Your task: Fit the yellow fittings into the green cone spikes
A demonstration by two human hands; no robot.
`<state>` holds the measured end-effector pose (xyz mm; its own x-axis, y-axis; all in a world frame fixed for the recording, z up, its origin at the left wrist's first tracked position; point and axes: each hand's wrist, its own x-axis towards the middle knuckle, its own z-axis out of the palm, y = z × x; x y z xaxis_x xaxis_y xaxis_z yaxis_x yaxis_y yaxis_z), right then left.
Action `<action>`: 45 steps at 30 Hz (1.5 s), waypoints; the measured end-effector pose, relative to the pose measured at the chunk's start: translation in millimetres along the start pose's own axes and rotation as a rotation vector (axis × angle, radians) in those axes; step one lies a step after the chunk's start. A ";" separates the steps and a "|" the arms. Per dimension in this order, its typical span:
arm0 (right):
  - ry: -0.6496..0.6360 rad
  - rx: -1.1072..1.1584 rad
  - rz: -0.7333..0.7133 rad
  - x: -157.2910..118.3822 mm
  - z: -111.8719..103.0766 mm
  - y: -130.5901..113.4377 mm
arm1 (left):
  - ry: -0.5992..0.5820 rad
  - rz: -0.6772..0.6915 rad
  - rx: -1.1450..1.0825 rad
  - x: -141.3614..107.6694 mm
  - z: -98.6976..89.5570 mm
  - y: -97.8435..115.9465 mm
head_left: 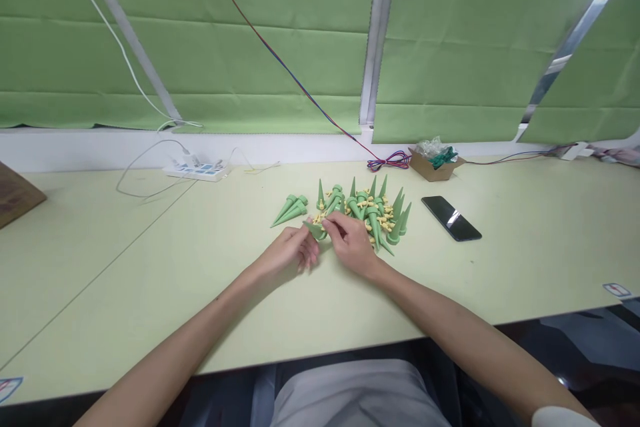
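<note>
My left hand holds a green plastic spike between thumb and fingers, its point toward the left. Close against the spike's wide end, my right hand is closed in a pinch; whatever lies between its fingertips is too small and hidden to name. Just beyond both hands spreads a pile of green spikes, some standing on their wide ends and others lying down. Small yellow plastic pieces are mixed among them. A few more green spikes lie together to the left of the pile.
A black phone lies right of the pile. Behind it stands a small cardboard box with clear and green plastic inside, beside a coiled red-and-blue cable. At the back left sits a white power strip. A brown object is at far left.
</note>
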<state>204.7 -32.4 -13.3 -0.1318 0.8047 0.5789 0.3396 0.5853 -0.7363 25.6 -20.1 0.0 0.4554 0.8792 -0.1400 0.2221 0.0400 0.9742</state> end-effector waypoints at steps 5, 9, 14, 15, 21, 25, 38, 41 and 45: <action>-0.013 0.006 -0.014 -1.1 -0.3 0.4 | -0.050 -0.067 -0.102 2.5 -0.4 -6.1; -0.009 -0.001 -0.001 -1.0 0.3 2.0 | -0.019 -0.050 -0.130 2.6 -0.5 -7.2; -0.001 -0.002 -0.004 -0.5 0.4 3.0 | 0.023 0.046 -0.040 -1.3 1.4 -2.4; 0.003 0.003 -0.007 -0.3 0.2 2.9 | 0.023 0.072 -0.003 -2.4 1.5 -1.1; 0.017 0.008 0.000 0.1 -0.2 1.5 | 0.125 0.258 0.223 -7.0 1.9 3.1; 0.018 0.017 -0.002 0.0 0.5 2.2 | 0.236 0.335 0.284 -5.5 3.7 0.3; 0.035 0.020 0.013 0.2 1.4 6.1 | 0.356 0.454 0.406 -0.8 4.1 -6.3; 0.036 0.013 -0.002 -0.8 1.5 6.3 | 0.310 0.416 0.408 -2.6 6.1 -3.4; 0.038 0.005 -0.026 -2.6 2.5 7.1 | 0.297 0.429 0.384 -3.3 5.4 -2.9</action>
<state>205.1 -30.1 -20.9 -0.1051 0.7852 0.6103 0.3318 0.6062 -0.7228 28.2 -25.7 -3.3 0.3270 0.8752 0.3566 0.3908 -0.4688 0.7922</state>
